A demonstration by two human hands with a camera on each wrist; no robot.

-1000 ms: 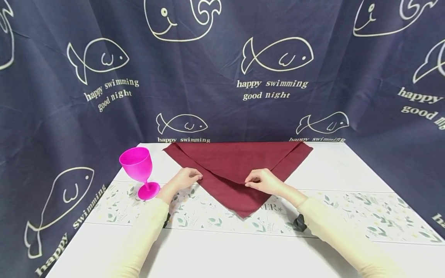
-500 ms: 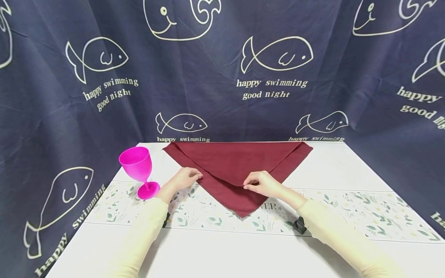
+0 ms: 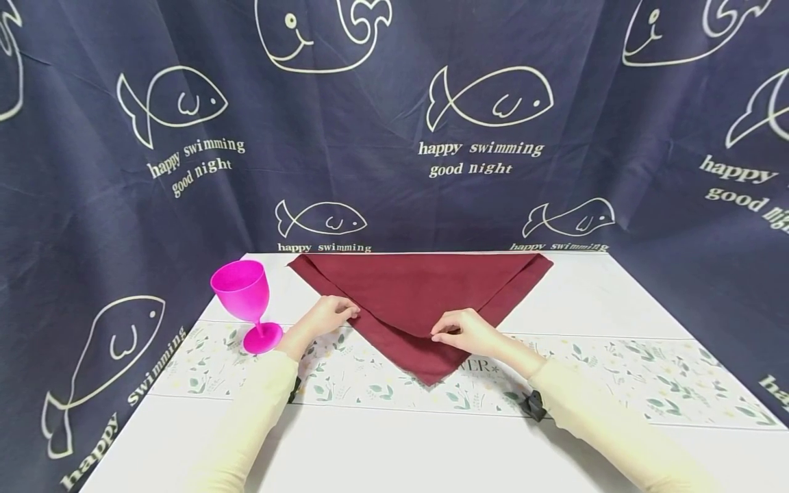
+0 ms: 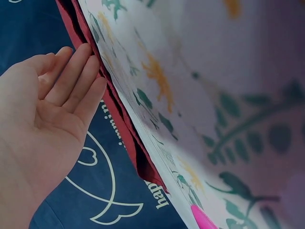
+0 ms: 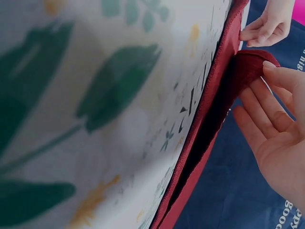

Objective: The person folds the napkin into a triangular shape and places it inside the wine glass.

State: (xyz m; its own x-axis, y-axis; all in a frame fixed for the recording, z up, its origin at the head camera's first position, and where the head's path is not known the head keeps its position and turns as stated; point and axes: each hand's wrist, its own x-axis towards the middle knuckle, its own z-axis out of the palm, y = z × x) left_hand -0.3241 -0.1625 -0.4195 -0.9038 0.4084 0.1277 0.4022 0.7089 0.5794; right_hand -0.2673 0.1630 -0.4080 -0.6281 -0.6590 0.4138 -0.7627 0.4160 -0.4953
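Note:
A dark red cloth napkin (image 3: 419,287), folded into a triangle, lies on the table with one point toward me. Its upper layer ends short of the lower layer's point. My right hand (image 3: 466,332) pinches the tip of that upper layer between thumb and forefinger; in the right wrist view the tip is lifted off the layer below, and the other fingers extend under it. At the napkin's left edge rests my left hand (image 3: 327,315), its fingers (image 4: 78,76) fairly straight and touching the cloth. Left of that hand stands a bright pink goblet (image 3: 243,293), upright.
The white table (image 3: 394,448) has a floral printed band (image 3: 622,373) across its middle. A dark blue fish-print curtain (image 3: 382,157) hangs behind and at both sides. The napkin's far edge lies at the table's back edge.
My right hand has come slightly nearer and lower, drawing the pinched tip toward the napkin's front point. The left hand and the goblet have stayed in place.

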